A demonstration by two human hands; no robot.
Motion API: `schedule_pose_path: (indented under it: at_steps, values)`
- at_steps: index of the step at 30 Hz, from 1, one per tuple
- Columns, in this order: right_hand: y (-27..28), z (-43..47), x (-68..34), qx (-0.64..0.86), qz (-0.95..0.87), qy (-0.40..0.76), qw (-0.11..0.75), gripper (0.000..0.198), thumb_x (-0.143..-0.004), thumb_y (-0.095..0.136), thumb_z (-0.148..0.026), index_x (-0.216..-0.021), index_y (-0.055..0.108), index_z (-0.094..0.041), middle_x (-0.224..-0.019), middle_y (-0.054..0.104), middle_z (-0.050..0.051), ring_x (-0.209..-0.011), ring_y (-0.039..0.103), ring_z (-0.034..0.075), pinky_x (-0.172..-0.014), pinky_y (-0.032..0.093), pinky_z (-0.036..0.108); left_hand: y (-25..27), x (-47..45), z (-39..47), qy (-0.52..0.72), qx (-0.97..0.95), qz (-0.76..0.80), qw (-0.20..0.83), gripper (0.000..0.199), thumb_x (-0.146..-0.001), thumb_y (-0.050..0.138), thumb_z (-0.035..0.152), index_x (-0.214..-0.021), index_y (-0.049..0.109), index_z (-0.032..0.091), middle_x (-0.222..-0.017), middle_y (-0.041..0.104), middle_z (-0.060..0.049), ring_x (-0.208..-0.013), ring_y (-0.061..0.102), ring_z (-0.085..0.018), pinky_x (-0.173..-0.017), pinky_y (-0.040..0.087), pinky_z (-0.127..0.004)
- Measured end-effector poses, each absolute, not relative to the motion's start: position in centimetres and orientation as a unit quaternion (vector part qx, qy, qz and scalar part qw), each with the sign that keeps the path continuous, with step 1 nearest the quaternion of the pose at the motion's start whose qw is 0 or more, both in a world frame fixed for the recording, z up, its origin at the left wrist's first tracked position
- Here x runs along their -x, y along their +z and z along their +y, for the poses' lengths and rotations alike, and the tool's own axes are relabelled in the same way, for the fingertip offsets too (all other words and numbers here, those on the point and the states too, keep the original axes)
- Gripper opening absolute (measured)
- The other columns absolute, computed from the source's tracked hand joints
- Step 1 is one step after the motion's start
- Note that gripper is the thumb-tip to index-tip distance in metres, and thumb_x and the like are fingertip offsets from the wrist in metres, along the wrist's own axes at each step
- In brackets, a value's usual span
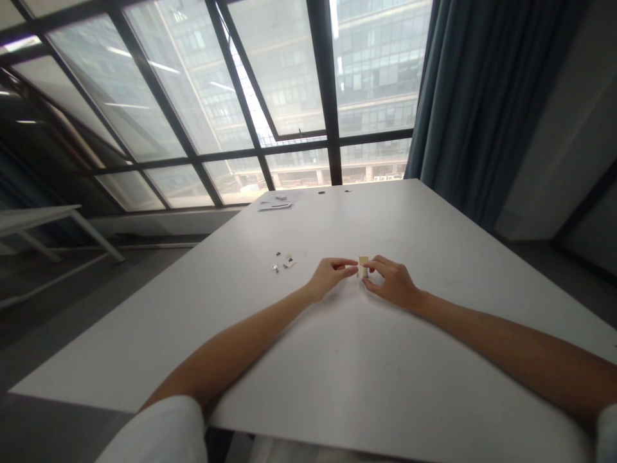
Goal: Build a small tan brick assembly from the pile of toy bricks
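Head view: grips a small tan-and-white rectangular piece (363, 260) between the right fingers (378, 265), pinched close above the smooth white bench (332, 386); holds the left fingers (344, 262) just parted at its left side, though cannot tell whether also gripping an edge. Best to pinch lightly, brace squarely from the left and uncover the part hidden behind the pinch. Left of the left fingers, shows scattered small dark, pale and shiny bits (275, 268), easily nudged by a sideways sweep. Well beyond the fingers, shows flat white paper sheets (279, 200), then dark-framed glass windows (376, 77).
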State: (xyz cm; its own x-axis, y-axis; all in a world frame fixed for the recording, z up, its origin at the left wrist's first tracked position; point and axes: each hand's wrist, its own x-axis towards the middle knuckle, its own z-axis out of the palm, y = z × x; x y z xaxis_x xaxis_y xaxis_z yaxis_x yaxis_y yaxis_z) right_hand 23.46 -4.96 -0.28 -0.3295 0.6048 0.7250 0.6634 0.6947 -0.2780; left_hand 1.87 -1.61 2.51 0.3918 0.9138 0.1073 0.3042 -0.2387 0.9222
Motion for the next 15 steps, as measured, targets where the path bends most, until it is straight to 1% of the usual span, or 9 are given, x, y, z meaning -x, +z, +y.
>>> schedule_pose_path:
  at_steps: [3, 5, 7, 11, 15]
  values:
    - [-0.3, -4.8, -23.7, 0.386, -0.812, -0.026, 0.438, 0.025, -0.081, 0.064, -0.020, -0.105, 0.064, -0.020, -0.096, 0.068, 0.005, -0.075, 0.062, 0.015, -0.068, 0.046, 0.025, 2.3, -1.2, -1.4, 0.370, -0.803, 0.351, 0.308, 0.060, -0.074, 0.077, 0.051, -0.123, 0.069, 0.019, -0.069, 0.039, 0.005, -0.063, 0.036, -0.010, -0.061, 0.031, -0.025]
    - [-0.4, -4.7, -23.8, 0.377, -0.814, -0.021, 0.440, 0.026, -0.081, 0.063, -0.019, -0.107, 0.064, -0.020, -0.097, 0.068, 0.005, -0.073, 0.061, 0.014, -0.067, 0.046, 0.025, 2.1, -1.0, -1.5, 0.354, -0.847, 0.324, 0.228, 0.062, -0.074, 0.078, 0.050, -0.128, 0.066, 0.021, -0.075, 0.045, 0.002, -0.067, 0.041, -0.012, -0.065, 0.035, -0.025]
    - [-0.4, -4.7, -23.9, 0.372, -0.818, -0.015, 0.439, 0.027, -0.081, 0.063, -0.019, -0.108, 0.064, -0.020, -0.097, 0.068, 0.005, -0.073, 0.060, 0.014, -0.067, 0.046, 0.025, 1.9, -0.9, -1.6, 0.338, -0.869, 0.313, 0.179, 0.059, -0.077, 0.076, 0.049, -0.128, 0.065, 0.022, -0.078, 0.049, 0.001, -0.070, 0.045, -0.013, -0.068, 0.038, -0.026]
    - [-0.5, -4.6, -24.0, 0.364, -0.826, -0.013, 0.430, 0.029, -0.081, 0.065, -0.021, -0.110, 0.064, -0.021, -0.098, 0.067, 0.005, -0.074, 0.061, 0.014, -0.067, 0.047, 0.025, 1.5, -1.2, -1.8, 0.336, -0.878, 0.313, 0.133, 0.041, -0.083, 0.070, 0.044, -0.116, 0.069, 0.021, -0.082, 0.054, -0.001, -0.073, 0.050, -0.013, -0.071, 0.041, -0.026]
    - [-0.5, -4.6, -24.0, 0.359, -0.831, -0.020, 0.425, 0.028, -0.081, 0.067, -0.022, -0.109, 0.064, -0.022, -0.099, 0.068, 0.004, -0.074, 0.061, 0.014, -0.066, 0.047, 0.025, 1.2, -1.4, -1.7, 0.346, -0.879, 0.303, 0.123, 0.034, -0.084, 0.069, 0.041, -0.111, 0.068, 0.021, -0.081, 0.056, 0.000, -0.072, 0.052, -0.013, -0.070, 0.042, -0.025]
